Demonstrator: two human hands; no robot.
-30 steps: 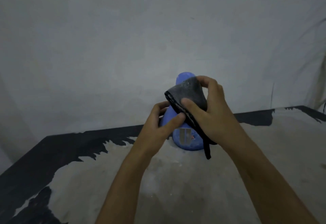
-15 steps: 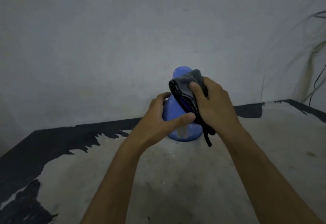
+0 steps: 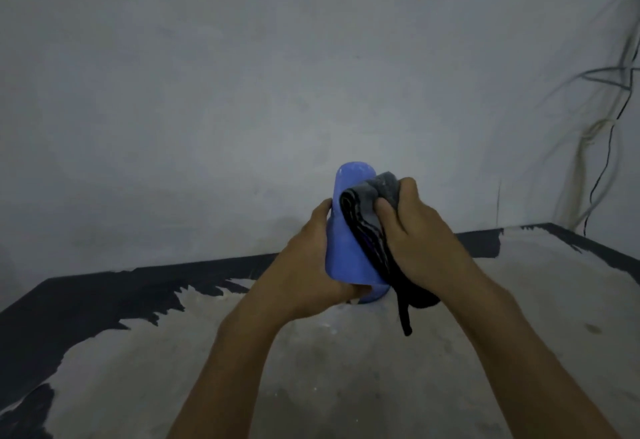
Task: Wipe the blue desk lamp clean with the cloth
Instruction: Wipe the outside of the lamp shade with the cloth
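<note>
1. Blue plastic, smooth and rounded at the top: the desk lamp (image 3: pixel 346 241) stands near the far edge of the tabletop (image 3: pixel 311 369), about midway along it and close to the wall (image 3: pixel 242 92).
2. The lamp looks slightly tilted; whether its base sits flat on the tabletop cannot be told, because the hands cover its lower part.
3. The left hand (image 3: pixel 304 269) grips the lamp's lower body from the left, fingers curled round its far side and the thumb across the near side by the base.
4. The right hand (image 3: pixel 415 241) holds the cloth (image 3: pixel 370 227), fingers curled over it and pressing it against the lamp's right side.
5. The cloth is dark grey and bunched in folds, with a lighter grey patch near the top; it covers the lamp's right flank from just below the rounded top down toward the base.
6. A dark tail of the cloth hangs below the right hand, its end low over the tabletop in front of the lamp's base.
7. The tabletop is worn, pale in the middle, with black showing along the far edge and the left side.
8. Thin cables (image 3: pixel 609 148) run down the wall near the tabletop's far right corner.
</note>
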